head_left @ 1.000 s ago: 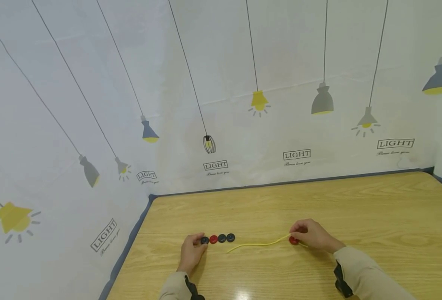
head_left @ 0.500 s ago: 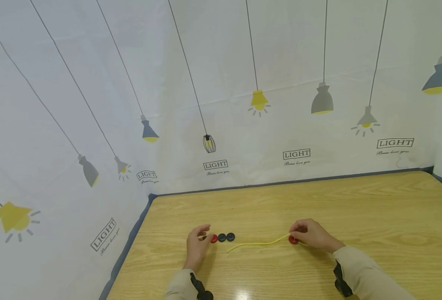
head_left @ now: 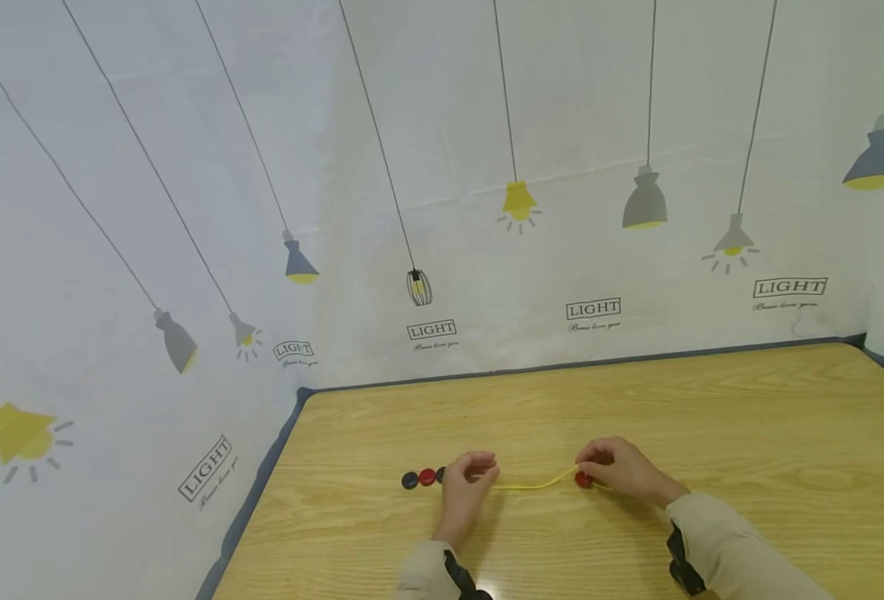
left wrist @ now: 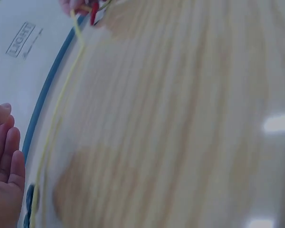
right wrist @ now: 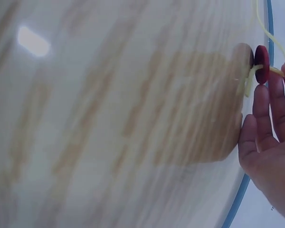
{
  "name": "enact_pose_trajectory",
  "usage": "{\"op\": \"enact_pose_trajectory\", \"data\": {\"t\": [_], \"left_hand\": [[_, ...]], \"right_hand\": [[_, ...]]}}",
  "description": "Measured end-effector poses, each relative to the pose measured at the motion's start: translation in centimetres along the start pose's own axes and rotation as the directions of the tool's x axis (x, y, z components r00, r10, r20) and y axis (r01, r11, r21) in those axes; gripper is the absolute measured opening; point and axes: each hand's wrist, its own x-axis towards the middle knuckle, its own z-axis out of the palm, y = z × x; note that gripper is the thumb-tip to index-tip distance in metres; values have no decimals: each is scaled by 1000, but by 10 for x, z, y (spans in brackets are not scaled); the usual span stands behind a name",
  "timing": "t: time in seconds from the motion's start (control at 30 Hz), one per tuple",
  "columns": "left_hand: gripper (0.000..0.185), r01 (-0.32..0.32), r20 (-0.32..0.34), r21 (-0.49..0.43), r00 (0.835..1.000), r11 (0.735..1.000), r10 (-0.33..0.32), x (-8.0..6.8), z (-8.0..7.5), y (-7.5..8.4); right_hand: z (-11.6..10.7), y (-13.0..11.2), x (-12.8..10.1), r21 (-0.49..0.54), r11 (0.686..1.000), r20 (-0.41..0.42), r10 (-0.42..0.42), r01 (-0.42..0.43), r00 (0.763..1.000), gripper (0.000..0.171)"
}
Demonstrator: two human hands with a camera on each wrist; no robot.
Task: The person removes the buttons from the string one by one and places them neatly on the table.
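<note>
Buttons on yellow cord: one threaded, row waits.
Left to right: dark button (head_left: 409,480), red button (head_left: 427,477) and a third half hidden lie loose on table (head_left: 749,417); left hand (head_left: 467,481), fingers curled, at free end of yellow cord (head_left: 535,484), grip unclear; right hand (head_left: 621,469) pinches threaded red button (right wrist: 261,64). Judged about a quarter done.

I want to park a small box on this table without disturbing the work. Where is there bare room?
The table's right half, beyond the right hand, is bare, as is the strip along the back wall. It is crowded between the left hand, yellow cord, red button and row of buttons.
</note>
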Motion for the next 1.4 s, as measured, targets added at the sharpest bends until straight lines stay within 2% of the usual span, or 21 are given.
{"op": "enact_pose_trajectory", "data": {"t": [0.13,0.17,0.4,0.5,0.6,0.7,0.87,1.07,1.27,1.4], "left_hand": [[14,-46,42,3,998,999,46,-1,20,-10],[13,-45,57,2,997,999,45,0,25,-13],[15,8,174,-4,985,1000,-7,-6,51,-4],[19,8,188,-9,982,1000,-6,-4,62,-13],[20,-9,182,-13,983,1000,11,-4,70,-11],[19,-17,176,-13,984,1000,19,-5,74,-9],[14,9,193,47,981,999,-18,-7,77,-8],[11,-37,198,114,980,993,14,-7,79,-5],[8,11,157,110,987,994,-28,-7,81,-3],[8,2,163,127,986,992,-23,-6,78,-1]], "right_hand": [[0,-3,0,9,1000,14,-4,4,1000,15],[0,-3,0,8,1000,18,-5,5,1000,15],[0,-6,2,9,999,49,-45,45,998,16],[1,-9,2,0,998,43,-66,66,997,17],[2,-12,2,-16,996,30,-83,84,996,16],[4,-15,1,-22,995,20,-96,97,995,14],[4,-16,1,-21,996,15,-91,91,996,10],[5,-16,1,-23,995,0,-94,94,996,9],[7,-16,1,-9,996,-4,-88,88,996,8],[7,-14,1,-12,997,6,-75,75,997,8]]}}
